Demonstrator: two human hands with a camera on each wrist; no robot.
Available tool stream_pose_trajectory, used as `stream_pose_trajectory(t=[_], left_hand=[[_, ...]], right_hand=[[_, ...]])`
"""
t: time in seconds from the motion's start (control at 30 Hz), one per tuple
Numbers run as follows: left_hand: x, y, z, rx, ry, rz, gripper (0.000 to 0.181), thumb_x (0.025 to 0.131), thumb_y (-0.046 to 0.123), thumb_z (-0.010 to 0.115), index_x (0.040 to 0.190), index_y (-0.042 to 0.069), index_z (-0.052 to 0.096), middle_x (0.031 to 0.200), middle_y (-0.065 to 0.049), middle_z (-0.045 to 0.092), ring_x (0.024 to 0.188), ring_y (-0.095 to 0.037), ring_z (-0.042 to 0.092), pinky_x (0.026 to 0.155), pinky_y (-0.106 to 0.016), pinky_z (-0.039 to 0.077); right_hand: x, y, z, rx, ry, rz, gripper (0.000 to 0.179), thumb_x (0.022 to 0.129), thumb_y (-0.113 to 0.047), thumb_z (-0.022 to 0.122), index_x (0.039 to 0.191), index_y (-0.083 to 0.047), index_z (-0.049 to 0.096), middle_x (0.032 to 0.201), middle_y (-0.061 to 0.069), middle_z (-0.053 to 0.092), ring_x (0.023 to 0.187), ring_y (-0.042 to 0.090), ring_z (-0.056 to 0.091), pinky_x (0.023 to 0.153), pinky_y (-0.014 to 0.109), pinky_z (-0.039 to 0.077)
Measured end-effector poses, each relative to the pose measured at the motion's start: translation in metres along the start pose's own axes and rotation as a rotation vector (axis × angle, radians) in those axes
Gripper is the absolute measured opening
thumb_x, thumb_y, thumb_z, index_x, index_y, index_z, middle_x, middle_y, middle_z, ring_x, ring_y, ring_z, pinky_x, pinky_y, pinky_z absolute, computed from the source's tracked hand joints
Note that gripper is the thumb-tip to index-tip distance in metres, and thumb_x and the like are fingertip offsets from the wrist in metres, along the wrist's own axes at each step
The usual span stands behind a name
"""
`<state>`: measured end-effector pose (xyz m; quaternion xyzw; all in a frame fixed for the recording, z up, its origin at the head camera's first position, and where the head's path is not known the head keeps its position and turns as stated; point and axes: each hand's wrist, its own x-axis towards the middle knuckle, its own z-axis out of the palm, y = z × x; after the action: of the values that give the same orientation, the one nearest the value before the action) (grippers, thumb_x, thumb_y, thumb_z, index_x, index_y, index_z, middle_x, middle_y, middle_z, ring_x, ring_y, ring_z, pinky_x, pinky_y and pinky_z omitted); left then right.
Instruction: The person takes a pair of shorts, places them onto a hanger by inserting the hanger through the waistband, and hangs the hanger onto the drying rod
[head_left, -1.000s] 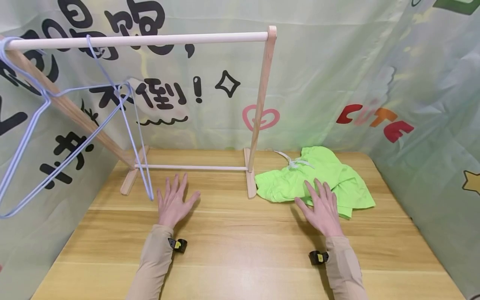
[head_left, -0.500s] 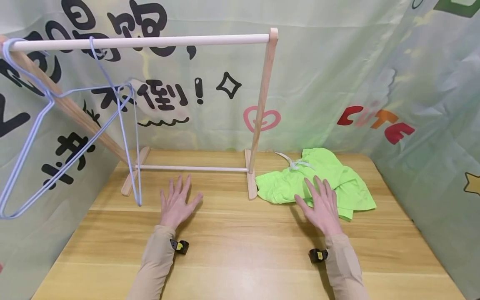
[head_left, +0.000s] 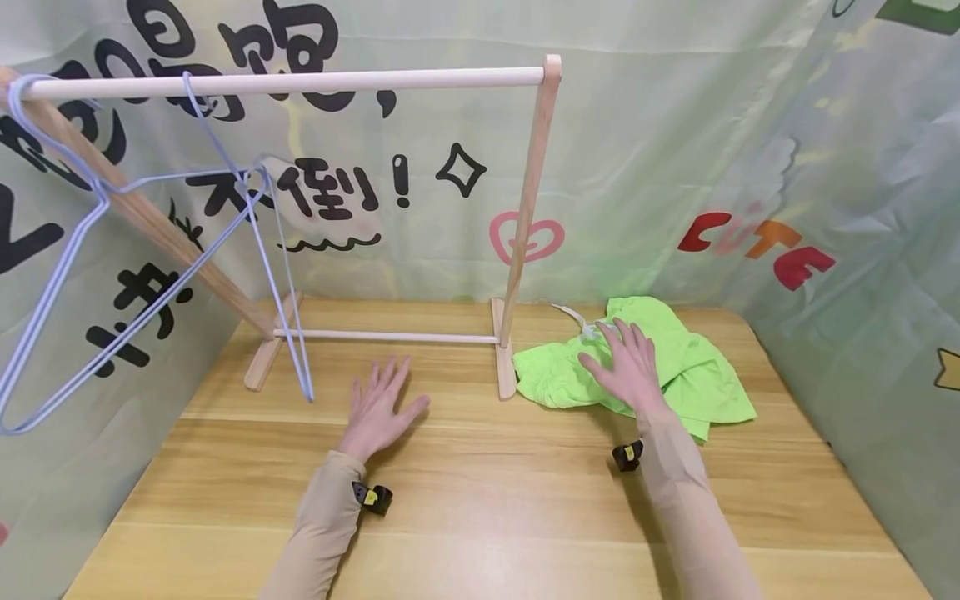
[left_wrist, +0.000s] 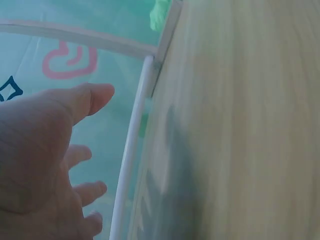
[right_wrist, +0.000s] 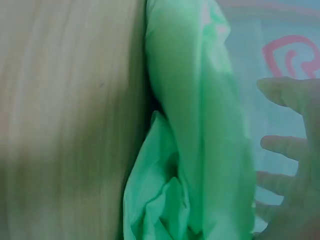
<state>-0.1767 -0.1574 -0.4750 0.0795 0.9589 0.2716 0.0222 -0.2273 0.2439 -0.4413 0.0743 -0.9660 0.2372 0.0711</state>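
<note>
Lime-green drawstring shorts (head_left: 697,367) lie crumpled on the right of the table, with a white cord at the waistband. Over them my right hand (head_left: 628,367) is stretched out, fingers spread; the right wrist view has this hand (right_wrist: 295,155) apart from the green cloth (right_wrist: 200,125). My left hand (head_left: 375,417) hovers over the table left of centre, fingers spread and holding nothing. In the left wrist view its thumb and fingertips stand above the wood, near the rack's lower white bar (left_wrist: 131,135).
A wooden garment rack (head_left: 527,200) stands at the back left, its foot beside the shorts. From its top rail (head_left: 375,80) hang pale blue hangers (head_left: 142,321), reaching down on the left. Printed cloth (head_left: 637,150) walls the wooden table (head_left: 480,500).
My right hand has moved forward, from the shorts' near edge to above their waistband. The left hand has shifted a little to the right. A hanger swings slightly.
</note>
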Motion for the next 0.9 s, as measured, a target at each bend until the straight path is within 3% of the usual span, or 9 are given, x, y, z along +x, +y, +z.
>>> stream_pose_trajectory(t=[0.13, 0.27, 0.33, 0.43, 0.53, 0.7, 0.9], left_hand=[[0.000, 0.006, 0.003, -0.083, -0.011, 0.064, 0.078, 0.100, 0.047, 0.056, 0.161, 0.015, 0.019, 0.168, -0.019, 0.015, 0.156, -0.046, 0.004, 0.123, -0.071, -0.004], [-0.001, 0.010, 0.006, -0.115, -0.018, 0.122, 0.077, 0.100, 0.042, 0.058, 0.161, 0.013, 0.021, 0.167, -0.019, 0.018, 0.155, -0.047, 0.006, 0.122, -0.072, -0.001], [0.000, 0.010, 0.008, -0.115, -0.019, 0.144, 0.076, 0.100, 0.040, 0.058, 0.161, 0.013, 0.021, 0.167, -0.020, 0.018, 0.155, -0.047, 0.008, 0.121, -0.073, -0.001], [0.000, 0.010, 0.010, -0.124, -0.022, 0.163, 0.075, 0.100, 0.037, 0.058, 0.161, 0.013, 0.020, 0.167, -0.020, 0.019, 0.155, -0.047, 0.008, 0.122, -0.073, -0.001], [0.000, 0.011, 0.011, -0.130, -0.023, 0.180, 0.075, 0.101, 0.035, 0.058, 0.161, 0.012, 0.021, 0.166, -0.021, 0.019, 0.155, -0.048, 0.009, 0.121, -0.073, 0.000], [0.001, 0.011, 0.013, -0.136, -0.030, 0.186, 0.074, 0.100, 0.033, 0.059, 0.160, 0.011, 0.021, 0.166, -0.021, 0.019, 0.154, -0.048, 0.009, 0.121, -0.073, 0.001], [0.000, 0.014, 0.012, -0.141, -0.050, 0.186, 0.073, 0.101, 0.032, 0.058, 0.161, 0.011, 0.021, 0.167, -0.021, 0.018, 0.154, -0.048, 0.009, 0.122, -0.072, 0.001]], right_hand=[[0.011, 0.005, 0.005, 0.017, -0.187, 0.102, 0.084, 0.098, -0.051, 0.055, 0.160, -0.008, 0.018, 0.165, 0.033, 0.006, 0.149, 0.060, 0.007, 0.119, 0.077, 0.011], [0.017, 0.008, 0.009, -0.004, -0.318, 0.179, 0.089, 0.098, -0.052, 0.056, 0.162, -0.012, 0.009, 0.163, 0.037, 0.004, 0.145, 0.066, 0.007, 0.115, 0.080, 0.017], [0.019, 0.008, 0.010, -0.024, -0.331, 0.192, 0.090, 0.097, -0.050, 0.057, 0.162, -0.013, 0.009, 0.160, 0.040, 0.009, 0.143, 0.067, 0.010, 0.114, 0.079, 0.020], [0.020, 0.008, 0.012, 0.006, -0.325, 0.228, 0.092, 0.094, -0.045, 0.061, 0.163, -0.017, 0.007, 0.160, 0.041, 0.009, 0.144, 0.066, 0.009, 0.114, 0.080, 0.015], [0.021, 0.008, 0.014, 0.016, -0.333, 0.253, 0.092, 0.093, -0.043, 0.063, 0.163, -0.020, 0.007, 0.159, 0.040, 0.015, 0.143, 0.065, 0.019, 0.112, 0.080, 0.020], [0.022, 0.010, 0.016, -0.011, -0.372, 0.252, 0.086, 0.095, -0.042, 0.061, 0.161, -0.011, 0.016, 0.156, 0.035, 0.032, 0.138, 0.059, 0.037, 0.108, 0.074, 0.036], [0.018, 0.011, 0.016, -0.022, -0.375, 0.268, 0.083, 0.095, -0.042, 0.060, 0.159, -0.006, 0.021, 0.155, 0.031, 0.037, 0.136, 0.058, 0.040, 0.108, 0.072, 0.039]])
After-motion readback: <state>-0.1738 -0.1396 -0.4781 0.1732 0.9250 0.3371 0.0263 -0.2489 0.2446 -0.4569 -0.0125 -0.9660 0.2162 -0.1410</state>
